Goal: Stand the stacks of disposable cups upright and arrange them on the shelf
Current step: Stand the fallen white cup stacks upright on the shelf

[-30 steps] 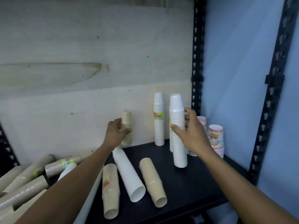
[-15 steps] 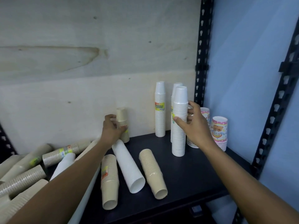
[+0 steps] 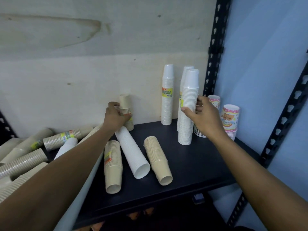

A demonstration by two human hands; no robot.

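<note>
My right hand grips a tall white cup stack that stands upright on the dark shelf. Behind it stand two more white stacks, one with a yellow label. My left hand holds a short beige cup stack upright against the back wall. Lying on the shelf in front are a white stack and two beige stacks, their open ends toward me.
Several beige and white stacks lie piled at the left. Patterned pink cups stand at the right by the black shelf upright. A pale board wall closes the back; a blue wall is on the right.
The white stack in my right hand has been set a little closer to the standing stacks. My left hand stays on the short beige stack at the wall.
</note>
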